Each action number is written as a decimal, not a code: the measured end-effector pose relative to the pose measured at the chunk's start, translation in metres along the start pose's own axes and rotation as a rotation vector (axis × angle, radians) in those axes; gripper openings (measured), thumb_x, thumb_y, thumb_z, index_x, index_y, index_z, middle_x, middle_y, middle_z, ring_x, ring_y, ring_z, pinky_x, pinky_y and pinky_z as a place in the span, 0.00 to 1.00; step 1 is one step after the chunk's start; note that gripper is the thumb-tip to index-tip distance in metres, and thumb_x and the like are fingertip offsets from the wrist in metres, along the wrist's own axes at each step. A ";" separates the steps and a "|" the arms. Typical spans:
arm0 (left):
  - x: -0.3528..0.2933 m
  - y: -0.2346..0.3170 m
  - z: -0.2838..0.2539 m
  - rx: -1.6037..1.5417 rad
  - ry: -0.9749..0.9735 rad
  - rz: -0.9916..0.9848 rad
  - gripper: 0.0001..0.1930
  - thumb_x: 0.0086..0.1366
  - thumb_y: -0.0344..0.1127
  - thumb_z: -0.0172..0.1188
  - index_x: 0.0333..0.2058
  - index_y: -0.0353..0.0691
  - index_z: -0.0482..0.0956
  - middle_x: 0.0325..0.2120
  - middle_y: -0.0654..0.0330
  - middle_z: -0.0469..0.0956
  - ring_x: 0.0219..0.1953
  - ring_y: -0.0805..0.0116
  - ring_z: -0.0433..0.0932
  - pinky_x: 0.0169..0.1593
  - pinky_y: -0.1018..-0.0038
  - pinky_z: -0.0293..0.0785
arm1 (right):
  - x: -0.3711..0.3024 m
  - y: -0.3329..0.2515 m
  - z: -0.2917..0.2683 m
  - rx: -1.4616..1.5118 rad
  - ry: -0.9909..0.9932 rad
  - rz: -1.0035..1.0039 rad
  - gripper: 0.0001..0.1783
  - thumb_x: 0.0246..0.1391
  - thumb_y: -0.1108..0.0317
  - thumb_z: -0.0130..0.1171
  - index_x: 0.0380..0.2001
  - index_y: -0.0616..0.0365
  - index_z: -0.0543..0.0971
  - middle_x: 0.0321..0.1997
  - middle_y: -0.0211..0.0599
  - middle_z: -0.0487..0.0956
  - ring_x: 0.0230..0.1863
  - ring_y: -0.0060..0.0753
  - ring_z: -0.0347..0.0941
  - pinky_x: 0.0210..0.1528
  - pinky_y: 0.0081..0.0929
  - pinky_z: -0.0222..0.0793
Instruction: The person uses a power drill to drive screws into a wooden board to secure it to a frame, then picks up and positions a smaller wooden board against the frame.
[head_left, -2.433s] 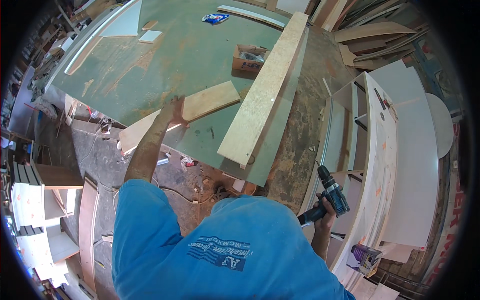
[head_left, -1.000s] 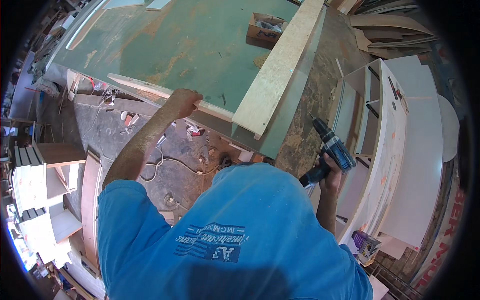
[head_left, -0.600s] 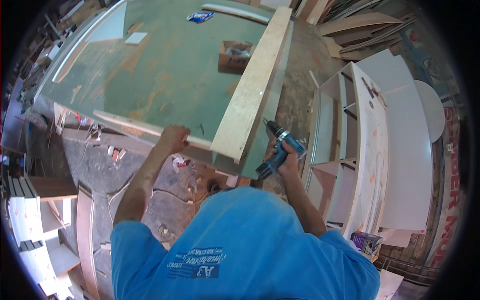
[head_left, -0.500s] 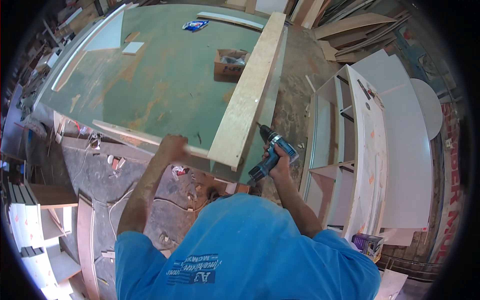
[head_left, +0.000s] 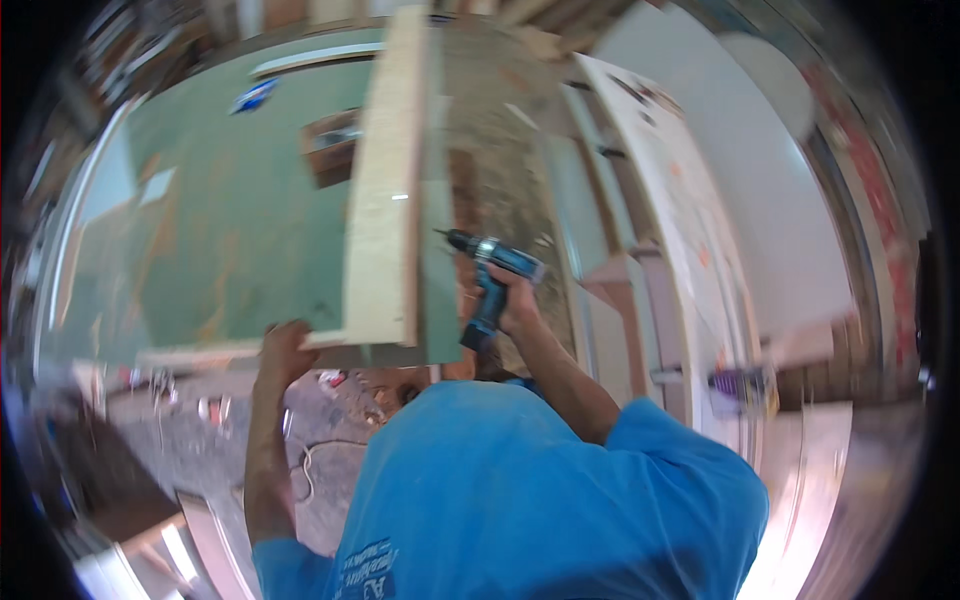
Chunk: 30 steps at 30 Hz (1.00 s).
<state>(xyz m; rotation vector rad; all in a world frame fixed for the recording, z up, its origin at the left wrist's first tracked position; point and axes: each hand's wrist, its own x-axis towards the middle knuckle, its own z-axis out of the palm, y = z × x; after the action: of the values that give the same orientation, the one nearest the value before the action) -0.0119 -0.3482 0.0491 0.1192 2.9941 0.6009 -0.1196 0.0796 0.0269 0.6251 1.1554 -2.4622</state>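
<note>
My right hand [head_left: 513, 300] is wrapped round the handle of a blue and black cordless drill [head_left: 513, 260]. The drill's bit points left, toward the long edge of a pale wooden plank [head_left: 380, 230], with a gap between them. The plank lies lengthwise on a green tabletop [head_left: 250, 240]. At the near edge of the table, my left hand [head_left: 287, 348] is closed on a narrow wooden strip [head_left: 225, 349] that meets the plank's near end. Its fingertips are partly hidden and the picture is blurred.
On the tabletop stand an open cardboard box [head_left: 330, 160] and a blue packet [head_left: 254, 96]. A white strip [head_left: 320, 57] lies at the far side. To the right is a cabinet carcass [head_left: 665, 200] with a large white panel [head_left: 745, 170] beyond it. A cable [head_left: 308, 470] trails on the floor.
The view has turned, so the plank now runs nearly straight away from me. My right hand still holds the drill beside the plank, and my left hand stays at the strip.
</note>
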 end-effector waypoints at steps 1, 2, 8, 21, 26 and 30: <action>-0.005 0.002 -0.001 0.053 -0.021 -0.048 0.17 0.46 0.41 0.73 0.35 0.44 0.82 0.34 0.55 0.82 0.42 0.51 0.80 0.55 0.57 0.69 | -0.012 -0.009 0.008 -0.026 0.016 -0.003 0.14 0.55 0.67 0.65 0.44 0.60 0.77 0.35 0.41 0.83 0.27 0.33 0.78 0.33 0.34 0.77; -0.005 0.002 -0.001 0.053 -0.005 -0.040 0.16 0.46 0.40 0.73 0.35 0.45 0.81 0.33 0.56 0.82 0.41 0.52 0.80 0.54 0.56 0.69 | -0.018 -0.019 0.005 -0.015 0.013 -0.044 0.16 0.56 0.67 0.64 0.45 0.61 0.77 0.31 0.40 0.81 0.26 0.33 0.77 0.31 0.33 0.76; 0.005 0.017 0.010 0.038 0.031 0.009 0.19 0.44 0.36 0.74 0.37 0.44 0.82 0.34 0.57 0.82 0.41 0.52 0.80 0.55 0.56 0.65 | -0.036 -0.091 -0.115 0.127 0.268 -0.269 0.16 0.54 0.68 0.64 0.45 0.62 0.76 0.33 0.43 0.82 0.26 0.32 0.76 0.30 0.29 0.74; -0.009 -0.056 0.053 0.113 0.075 -0.199 0.27 0.47 0.45 0.71 0.48 0.45 0.80 0.51 0.57 0.77 0.59 0.55 0.69 0.68 0.51 0.54 | -0.047 -0.279 -0.516 0.213 0.497 -0.884 0.17 0.53 0.60 0.68 0.42 0.54 0.78 0.32 0.35 0.79 0.30 0.35 0.74 0.40 0.39 0.74; 0.018 -0.010 0.042 0.459 -0.040 -0.308 0.21 0.39 0.43 0.75 0.37 0.52 0.87 0.44 0.59 0.79 0.53 0.57 0.74 0.61 0.52 0.62 | -0.044 -0.335 -0.644 0.231 0.701 -0.651 0.18 0.53 0.59 0.69 0.42 0.58 0.82 0.31 0.33 0.79 0.33 0.33 0.74 0.45 0.46 0.71; 0.018 0.025 0.033 0.514 -0.046 -0.483 0.22 0.39 0.44 0.76 0.38 0.57 0.88 0.42 0.59 0.78 0.55 0.57 0.72 0.62 0.49 0.59 | -0.030 -0.352 -0.681 0.130 0.832 -0.616 0.19 0.54 0.57 0.69 0.44 0.58 0.82 0.40 0.40 0.83 0.41 0.42 0.79 0.52 0.46 0.73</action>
<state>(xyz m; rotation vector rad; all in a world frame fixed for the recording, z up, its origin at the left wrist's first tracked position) -0.0251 -0.3111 0.0268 -0.5319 2.8876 -0.2155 -0.1002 0.8317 -0.1241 1.6509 1.6758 -2.8677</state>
